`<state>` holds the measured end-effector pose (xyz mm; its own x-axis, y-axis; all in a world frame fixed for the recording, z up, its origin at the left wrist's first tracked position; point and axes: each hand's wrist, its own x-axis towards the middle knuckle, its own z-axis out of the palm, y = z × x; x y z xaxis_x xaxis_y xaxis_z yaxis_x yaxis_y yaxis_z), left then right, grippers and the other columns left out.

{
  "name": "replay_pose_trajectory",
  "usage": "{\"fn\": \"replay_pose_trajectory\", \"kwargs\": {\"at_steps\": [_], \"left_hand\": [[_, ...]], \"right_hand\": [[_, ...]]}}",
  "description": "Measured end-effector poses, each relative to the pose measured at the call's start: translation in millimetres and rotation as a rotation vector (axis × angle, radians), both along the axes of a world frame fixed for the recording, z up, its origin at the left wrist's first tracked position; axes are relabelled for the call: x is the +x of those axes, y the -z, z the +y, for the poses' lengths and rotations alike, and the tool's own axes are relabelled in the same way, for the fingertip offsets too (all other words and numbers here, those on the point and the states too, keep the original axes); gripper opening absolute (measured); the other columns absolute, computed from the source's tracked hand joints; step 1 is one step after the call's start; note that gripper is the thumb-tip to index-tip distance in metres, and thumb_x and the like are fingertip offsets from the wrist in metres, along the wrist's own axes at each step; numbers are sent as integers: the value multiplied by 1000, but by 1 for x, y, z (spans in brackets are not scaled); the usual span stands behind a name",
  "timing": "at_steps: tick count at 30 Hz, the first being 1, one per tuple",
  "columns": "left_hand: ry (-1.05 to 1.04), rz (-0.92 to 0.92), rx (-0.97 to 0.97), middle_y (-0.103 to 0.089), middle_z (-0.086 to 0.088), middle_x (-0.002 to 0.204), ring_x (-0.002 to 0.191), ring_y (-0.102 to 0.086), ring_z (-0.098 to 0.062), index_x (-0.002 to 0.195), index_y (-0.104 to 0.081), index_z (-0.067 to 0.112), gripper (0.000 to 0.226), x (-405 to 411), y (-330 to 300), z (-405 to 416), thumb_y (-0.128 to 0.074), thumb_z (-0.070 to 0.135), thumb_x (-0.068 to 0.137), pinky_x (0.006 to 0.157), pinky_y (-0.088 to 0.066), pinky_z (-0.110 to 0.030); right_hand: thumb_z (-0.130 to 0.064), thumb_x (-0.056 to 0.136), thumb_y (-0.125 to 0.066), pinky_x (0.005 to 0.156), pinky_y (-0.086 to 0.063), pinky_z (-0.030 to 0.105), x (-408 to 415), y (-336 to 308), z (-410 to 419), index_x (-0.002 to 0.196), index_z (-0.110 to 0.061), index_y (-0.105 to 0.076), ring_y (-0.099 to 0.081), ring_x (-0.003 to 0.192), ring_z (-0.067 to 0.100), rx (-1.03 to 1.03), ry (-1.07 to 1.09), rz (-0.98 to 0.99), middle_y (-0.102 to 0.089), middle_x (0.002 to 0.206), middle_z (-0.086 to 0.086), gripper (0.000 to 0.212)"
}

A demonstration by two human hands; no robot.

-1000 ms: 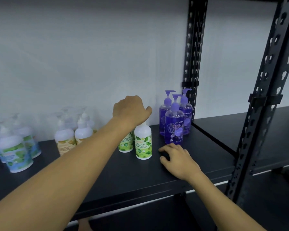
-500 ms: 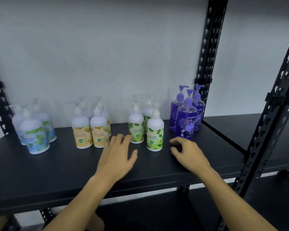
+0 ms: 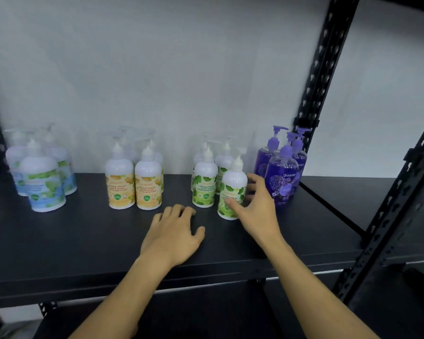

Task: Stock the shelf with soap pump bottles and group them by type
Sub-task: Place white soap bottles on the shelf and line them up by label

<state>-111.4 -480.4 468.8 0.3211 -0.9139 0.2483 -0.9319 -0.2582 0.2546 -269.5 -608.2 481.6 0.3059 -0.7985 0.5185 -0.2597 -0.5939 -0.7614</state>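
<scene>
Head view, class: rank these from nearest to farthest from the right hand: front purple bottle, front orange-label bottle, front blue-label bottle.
1. Front purple bottle, just right of the right hand.
2. Front orange-label bottle, left, past the green group.
3. Front blue-label bottle, far left end.

Four bottle clusters (image 3: 207,182) (perhaps threes) along shelf (image 3: 83,241) back

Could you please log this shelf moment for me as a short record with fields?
surface: black shelf
groups, left to right: blue-label bottles; orange-label bottles; green-label bottles; purple bottles
left hand: flat on the shelf, holding nothing
right hand: fingers and thumb round the front green bottle
bottle state: all upright
</scene>
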Motion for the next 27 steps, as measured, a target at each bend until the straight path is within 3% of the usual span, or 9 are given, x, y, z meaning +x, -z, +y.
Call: {"fn": "replay_pose_trajectory", "kwargs": {"at_steps": [3,8,11,15,19,24,27], "left_hand": [[0,5,-1,-38,8,144,133,-32,-14,142,-38,28,52,0,0,1,-34,54,97,112,-25,-35],[4,10,-11,-39,8,142,132,-32,-14,141,-39,28,51,-1,0,2,-34,53,98,112,-25,-35],[3,15,-9,-39,8,143,132,-32,-14,141,-39,29,50,-1,0,2,-34,53,98,112,-25,-35],[3,16,-6,-39,7,143,132,-33,-14,142,-39,28,51,-3,-2,3,-35,52,98,112,-26,-35],[-2,13,-9,-40,7,143,131,-34,-15,142,-40,28,51,-4,-3,4,-35,52,98,112,-26,-36],[-4,3,-11,-40,7,142,131,-34,-15,142,-40,27,51,-4,-3,4,-35,52,98,112,-27,-36],[-6,0,-12,-40,7,142,131,-34,-15,143,-39,28,51,-4,-3,4,-35,52,98,111,-27,-35]], "right_hand": [[-18,78,-84,89,-55,26,2,-4,-10,130,-36,-43,-61,106,5,27,-59,18,-59,116,-11,69],[-13,83,-80,74,-50,7,5,-4,-23,138,-35,-36,-58,101,-6,17,-122,45,-57,121,-10,74],[-13,86,-76,77,-48,3,6,-3,-29,142,-34,-33,-58,103,-4,7,-147,69,-55,122,-11,74],[-11,89,-72,81,-48,4,7,0,-30,143,-40,-27,-54,105,-11,-29,-161,79,-49,121,-21,77],[-17,81,-81,78,-49,6,11,-3,-33,142,-39,-27,-57,103,-1,-99,-122,119,-51,126,-15,85],[-23,76,-85,95,-55,33,16,2,-43,142,-39,-29,-57,118,12,-118,-104,119,-51,135,-11,88],[-23,77,-85,97,-55,35,17,4,-46,143,-39,-31,-56,120,11,-122,-110,112,-50,138,-9,87]]}}
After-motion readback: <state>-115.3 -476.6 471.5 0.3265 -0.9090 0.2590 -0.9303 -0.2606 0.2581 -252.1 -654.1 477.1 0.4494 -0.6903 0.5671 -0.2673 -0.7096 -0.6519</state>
